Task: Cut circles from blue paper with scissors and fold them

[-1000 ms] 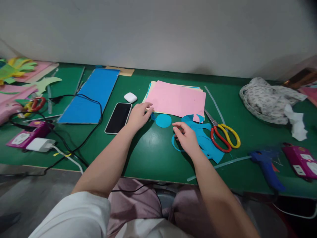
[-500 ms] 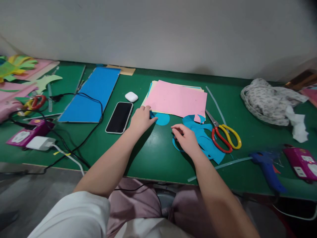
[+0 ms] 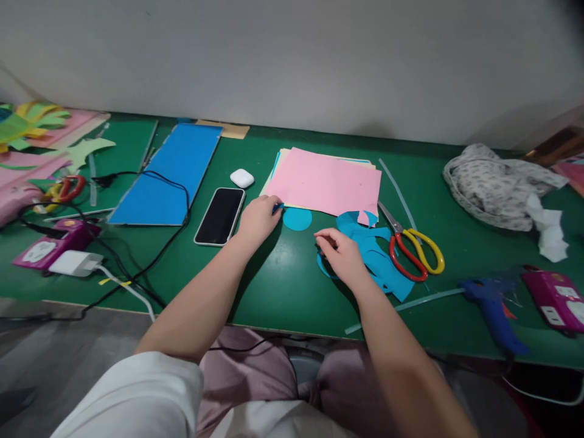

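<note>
My left hand (image 3: 262, 217) is closed on a small dark blue paper piece (image 3: 277, 208), near the lower left corner of the pink paper (image 3: 326, 180), which tops a stack of sheets. A round light blue paper disc (image 3: 297, 219) lies flat on the green table just right of that hand. My right hand (image 3: 339, 250) is curled above the left edge of the blue paper scraps (image 3: 381, 258); whatever its fingers may hold is too small to tell. Scissors (image 3: 412, 247) with one red and one yellow handle rest at the right of the scraps.
A phone (image 3: 219, 216), a white case (image 3: 241, 178) and a blue board (image 3: 166, 176) lie left. Cables cross the left side by a purple power strip (image 3: 50, 246). A blue glue gun (image 3: 495, 313), another purple strip (image 3: 556, 300) and patterned cloth (image 3: 488, 188) are right.
My left fingers have drawn together around the dark blue piece and moved slightly left, off the round disc, which now shows in full. My right hand has barely moved.
</note>
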Demonstrator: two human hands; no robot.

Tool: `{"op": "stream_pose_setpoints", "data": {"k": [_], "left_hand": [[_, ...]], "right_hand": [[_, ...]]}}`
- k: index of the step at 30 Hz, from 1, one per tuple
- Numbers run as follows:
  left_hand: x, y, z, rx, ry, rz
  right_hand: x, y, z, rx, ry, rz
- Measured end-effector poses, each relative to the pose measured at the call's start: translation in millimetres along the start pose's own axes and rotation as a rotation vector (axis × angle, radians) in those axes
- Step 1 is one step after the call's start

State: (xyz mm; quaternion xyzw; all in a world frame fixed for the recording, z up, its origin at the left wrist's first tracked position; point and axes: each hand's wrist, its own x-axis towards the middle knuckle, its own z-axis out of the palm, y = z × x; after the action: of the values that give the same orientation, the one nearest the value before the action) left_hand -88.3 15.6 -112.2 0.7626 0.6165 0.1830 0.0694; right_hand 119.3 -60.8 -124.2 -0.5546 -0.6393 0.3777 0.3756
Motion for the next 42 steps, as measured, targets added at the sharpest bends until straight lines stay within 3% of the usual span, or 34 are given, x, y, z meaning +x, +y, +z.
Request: {"op": "stream_pose_setpoints", "data": {"k": [6, 12, 20, 26, 34, 42], "left_hand": [[0, 4, 3.3, -0.128, 0.032, 0.168], [-11, 22, 9.0, -0.297, 0.051, 0.401], [-23, 42, 16.7, -0.420, 0.079, 0.539], [-27, 47, 17.3, -0.572, 0.025, 0.501], [-26, 51, 16.5, -0.913, -0.022, 0.247], [-26, 50, 16.7, -1.056, -0.056, 0.130]], "right_hand": [[0, 0, 0, 0.025, 0.052, -0.019], [2, 2, 0, 0.051, 0.161, -0.029], [2, 2, -1, 0.061, 0.247, -0.067], [3, 2, -3, 0.116, 0.261, -0.034], [3, -3, -5, 0.303, 0.267, 0.103], [4, -3, -6, 0.391, 0.261, 0.131]]}}
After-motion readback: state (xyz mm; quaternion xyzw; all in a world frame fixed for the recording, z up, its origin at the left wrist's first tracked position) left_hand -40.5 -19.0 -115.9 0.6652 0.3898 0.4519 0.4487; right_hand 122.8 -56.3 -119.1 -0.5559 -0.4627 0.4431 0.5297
